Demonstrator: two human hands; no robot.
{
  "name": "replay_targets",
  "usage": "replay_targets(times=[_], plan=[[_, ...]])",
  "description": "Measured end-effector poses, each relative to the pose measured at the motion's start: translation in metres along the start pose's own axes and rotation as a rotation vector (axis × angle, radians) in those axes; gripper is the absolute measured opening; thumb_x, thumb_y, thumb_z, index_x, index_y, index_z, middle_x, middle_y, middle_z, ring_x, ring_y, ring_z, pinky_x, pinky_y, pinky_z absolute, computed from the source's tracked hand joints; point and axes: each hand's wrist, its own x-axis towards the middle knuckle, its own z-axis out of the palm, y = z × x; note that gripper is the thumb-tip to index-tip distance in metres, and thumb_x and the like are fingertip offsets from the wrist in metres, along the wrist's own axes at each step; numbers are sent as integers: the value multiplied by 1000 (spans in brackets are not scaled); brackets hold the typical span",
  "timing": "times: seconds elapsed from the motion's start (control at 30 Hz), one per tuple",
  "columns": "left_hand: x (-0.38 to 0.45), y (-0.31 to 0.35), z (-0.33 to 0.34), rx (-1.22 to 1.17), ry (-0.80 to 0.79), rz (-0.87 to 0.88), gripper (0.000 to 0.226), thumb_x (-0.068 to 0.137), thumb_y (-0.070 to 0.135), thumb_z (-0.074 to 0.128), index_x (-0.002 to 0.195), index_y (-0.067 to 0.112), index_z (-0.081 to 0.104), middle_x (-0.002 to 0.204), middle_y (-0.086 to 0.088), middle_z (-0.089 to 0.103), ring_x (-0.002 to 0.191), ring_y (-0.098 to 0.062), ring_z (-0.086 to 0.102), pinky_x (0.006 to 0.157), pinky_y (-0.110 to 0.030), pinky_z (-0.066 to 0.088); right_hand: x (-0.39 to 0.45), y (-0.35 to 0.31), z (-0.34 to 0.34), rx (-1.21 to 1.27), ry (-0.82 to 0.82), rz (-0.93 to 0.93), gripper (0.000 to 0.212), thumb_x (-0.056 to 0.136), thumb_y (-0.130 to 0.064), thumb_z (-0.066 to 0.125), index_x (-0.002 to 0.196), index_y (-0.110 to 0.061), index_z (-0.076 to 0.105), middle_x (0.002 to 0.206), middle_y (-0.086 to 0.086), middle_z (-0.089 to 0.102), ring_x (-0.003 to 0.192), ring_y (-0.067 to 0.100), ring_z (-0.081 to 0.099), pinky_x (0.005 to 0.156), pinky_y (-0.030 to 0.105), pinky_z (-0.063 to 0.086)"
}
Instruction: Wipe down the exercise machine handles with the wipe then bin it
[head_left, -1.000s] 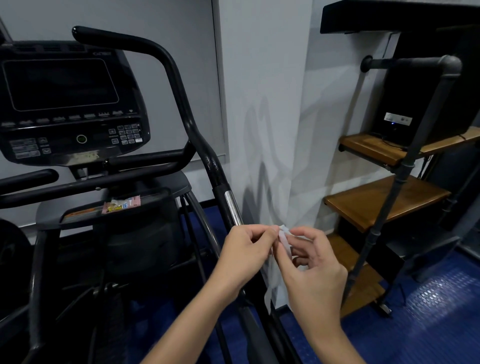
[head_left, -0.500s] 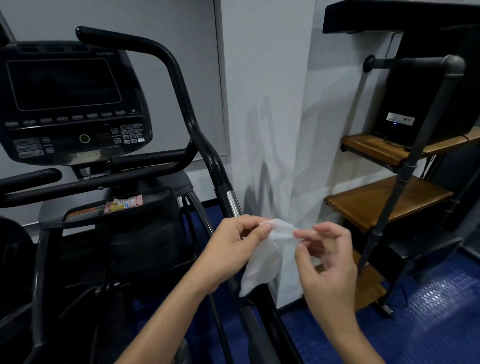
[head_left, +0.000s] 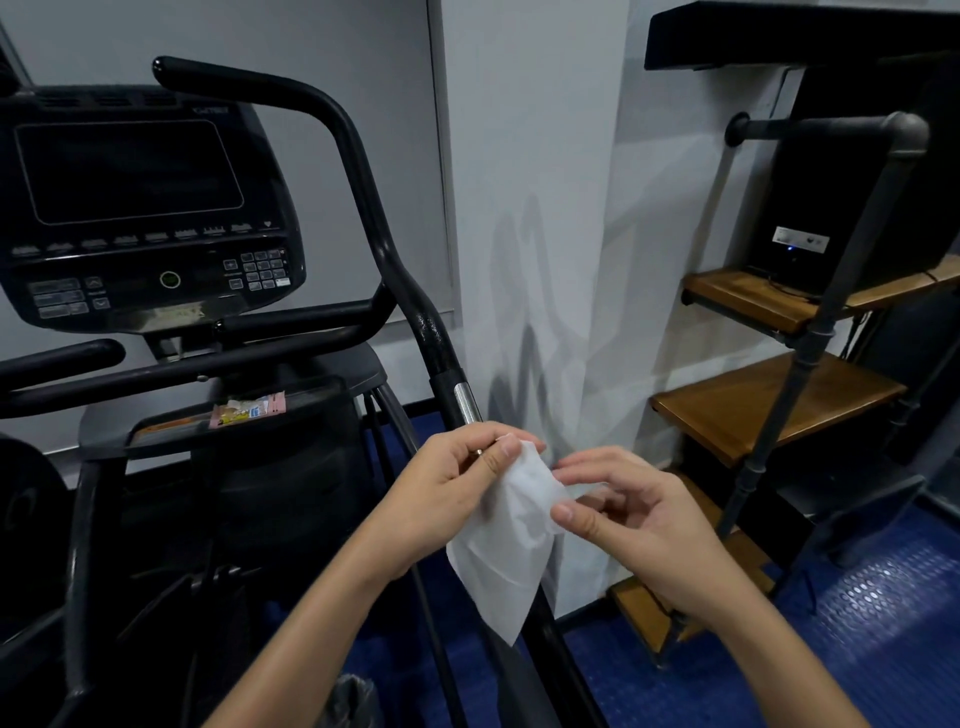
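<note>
A thin white wipe (head_left: 511, 551) hangs unfolded in front of me, low in the middle of the view. My left hand (head_left: 447, 483) pinches its top edge between thumb and fingers. My right hand (head_left: 628, 514) pinches the wipe's right side at the thumb. The black exercise machine has a long curved right handle (head_left: 358, 171) with a silver band (head_left: 466, 402), running down behind the wipe. A shorter black handle (head_left: 62, 356) sticks out at the left. Both hands are just below the silver band, in front of the handle.
The machine's console (head_left: 140, 208) fills the upper left. A white wall column (head_left: 535, 208) stands close behind the handle. Wooden shelves (head_left: 753, 405) on a pipe frame stand at the right with a black box on top. A plastic-lined bin (head_left: 353, 701) shows at the bottom edge.
The wipe was a small bunched strip between both hands; it has been pulled open and now hangs as a flat sheet. My hands have spread slightly apart.
</note>
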Motion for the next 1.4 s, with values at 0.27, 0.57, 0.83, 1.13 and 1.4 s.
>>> replay_targets(times=[0.27,0.57,0.83,1.13,1.4], plan=[[2,-8,-1,39,109,48,22,104,32,57,105,26,78,107,9,75,103,-11,68,93,-35,56,1,-4,5,-130,151,-124,11,84,-13,77,92,-20,82,106,-6,73,94,16,71,79,26,59],[-4,-11,13,96,292,144,21,102,41,57,96,28,72,84,8,68,73,-11,62,64,-27,48,1,-13,7,-72,20,24,19,94,-33,61,92,-18,72,83,4,73,78,17,70,70,31,58],[-9,-13,15,111,213,128,26,104,44,53,91,25,65,74,-9,61,66,-29,56,58,-40,44,0,-17,3,-5,-120,92,25,85,-26,78,83,-7,61,79,3,70,72,16,67,65,26,53],[-11,-9,39,-117,343,48,29,108,45,47,94,21,58,75,-17,53,63,-19,47,58,-47,42,-2,-11,34,317,187,285,50,89,-49,69,131,-31,49,103,0,75,88,13,72,76,29,57],[-9,-12,38,-357,306,-169,27,108,40,49,98,17,60,79,-4,62,69,-17,58,63,-34,51,-13,5,46,658,-42,562,54,84,-30,82,133,-19,62,120,9,72,101,18,69,89,33,53]])
